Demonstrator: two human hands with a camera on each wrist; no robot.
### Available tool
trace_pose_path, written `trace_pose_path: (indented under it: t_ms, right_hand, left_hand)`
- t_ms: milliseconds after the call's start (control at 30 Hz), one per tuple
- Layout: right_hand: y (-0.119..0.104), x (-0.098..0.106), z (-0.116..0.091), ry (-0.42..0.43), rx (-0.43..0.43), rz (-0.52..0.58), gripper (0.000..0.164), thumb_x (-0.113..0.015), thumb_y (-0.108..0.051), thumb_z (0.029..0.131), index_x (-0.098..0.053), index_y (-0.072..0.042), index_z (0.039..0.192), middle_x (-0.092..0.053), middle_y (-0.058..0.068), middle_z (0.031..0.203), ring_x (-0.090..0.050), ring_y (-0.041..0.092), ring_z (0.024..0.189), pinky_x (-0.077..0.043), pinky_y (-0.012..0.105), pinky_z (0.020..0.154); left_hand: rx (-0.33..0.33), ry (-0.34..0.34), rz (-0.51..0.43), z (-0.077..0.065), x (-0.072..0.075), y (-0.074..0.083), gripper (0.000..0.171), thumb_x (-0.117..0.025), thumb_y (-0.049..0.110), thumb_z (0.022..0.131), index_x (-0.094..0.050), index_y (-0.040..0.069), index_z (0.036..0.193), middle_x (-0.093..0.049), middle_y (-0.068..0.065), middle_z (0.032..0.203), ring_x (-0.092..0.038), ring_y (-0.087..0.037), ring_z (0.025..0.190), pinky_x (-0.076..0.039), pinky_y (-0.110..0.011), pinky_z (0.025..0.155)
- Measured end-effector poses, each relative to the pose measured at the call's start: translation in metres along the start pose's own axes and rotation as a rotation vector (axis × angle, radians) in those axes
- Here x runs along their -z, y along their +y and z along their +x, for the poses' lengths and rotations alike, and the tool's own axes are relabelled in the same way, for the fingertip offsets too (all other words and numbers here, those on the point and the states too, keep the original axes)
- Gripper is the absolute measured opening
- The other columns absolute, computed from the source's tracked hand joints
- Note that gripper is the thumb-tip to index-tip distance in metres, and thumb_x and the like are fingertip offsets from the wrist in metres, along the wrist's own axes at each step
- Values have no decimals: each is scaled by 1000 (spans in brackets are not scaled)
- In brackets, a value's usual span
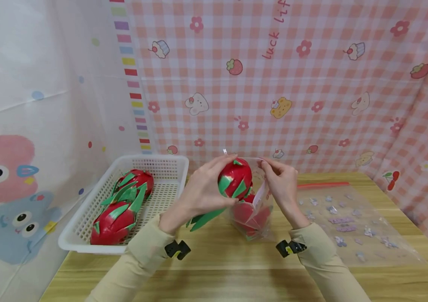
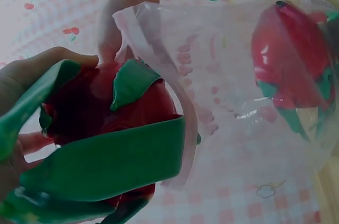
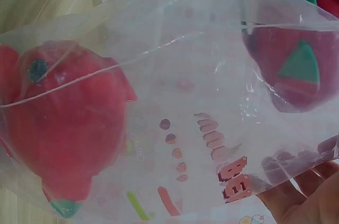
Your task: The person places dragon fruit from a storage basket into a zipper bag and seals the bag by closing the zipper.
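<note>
My left hand (image 1: 200,186) grips a red dragon fruit (image 1: 239,176) with green leaf scales, at the mouth of a clear printed plastic bag (image 1: 262,199). In the left wrist view, long green leaves (image 2: 106,160) of the held fruit trail back toward the palm. My right hand (image 1: 283,182) pinches the bag's rim on the right side. Down in the bag lies dragon fruit (image 3: 69,113), seen through the plastic. The right wrist view shows the held fruit's tip behind the bag film, so part of it is within the opening.
A white perforated basket (image 1: 168,163) stands at the left with two dragon fruits (image 1: 113,222) in it. To the right, a flat clear bag (image 1: 353,226) with a red zip strip and small prints lies on the wooden table (image 1: 236,277). Checked cloth (image 1: 255,84) hangs behind.
</note>
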State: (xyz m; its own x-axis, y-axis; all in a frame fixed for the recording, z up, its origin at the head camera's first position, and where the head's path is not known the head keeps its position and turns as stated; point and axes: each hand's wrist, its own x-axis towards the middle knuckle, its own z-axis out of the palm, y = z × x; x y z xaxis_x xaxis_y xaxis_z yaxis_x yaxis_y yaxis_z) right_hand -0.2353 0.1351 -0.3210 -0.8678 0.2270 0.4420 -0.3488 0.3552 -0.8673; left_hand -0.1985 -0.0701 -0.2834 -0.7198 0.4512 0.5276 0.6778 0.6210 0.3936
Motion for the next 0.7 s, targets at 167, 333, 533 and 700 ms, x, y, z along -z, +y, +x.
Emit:
trace_pose_path:
  t_ms: [167, 333, 533, 700]
  right_hand:
    - [0, -1, 0, -15, -3, -6, 26, -59, -23, 93, -72, -6, 109, -73, 16, 103, -61, -14, 74, -48, 9, 61]
    - [0, -1, -1, -28, 11, 16, 26, -60, -23, 93, -73, -6, 108, -72, 16, 103, -64, -11, 77, -50, 10, 63]
    - [-1, -1, -3, -36, 30, 20, 26, -60, -23, 93, -73, -6, 107, -73, 16, 102, -64, -9, 75, -50, 10, 61]
    - [-2, -2, -3, -47, 28, 26, 25, -61, -21, 93, -73, -4, 107, -72, 18, 101, -63, -9, 71, -51, 11, 60]
  left_hand:
    - [14, 22, 55, 1, -7, 2, 88, -85, 25, 62, -46, 13, 140, -51, -9, 141, -57, -28, 121, -56, -40, 87]
    - [13, 43, 140, 1, -14, 5, 86, -85, 28, 63, -47, 16, 138, -52, -8, 141, -57, -31, 119, -54, -45, 88]
    - [31, 58, 200, 1, -20, 9, 84, -84, 28, 62, -48, 18, 138, -52, -7, 140, -56, -35, 117, -57, -47, 78]
    - [134, 61, 143, 10, -20, 14, 82, -82, 29, 64, -48, 17, 138, -60, -7, 130, -62, -26, 105, -57, -41, 76]
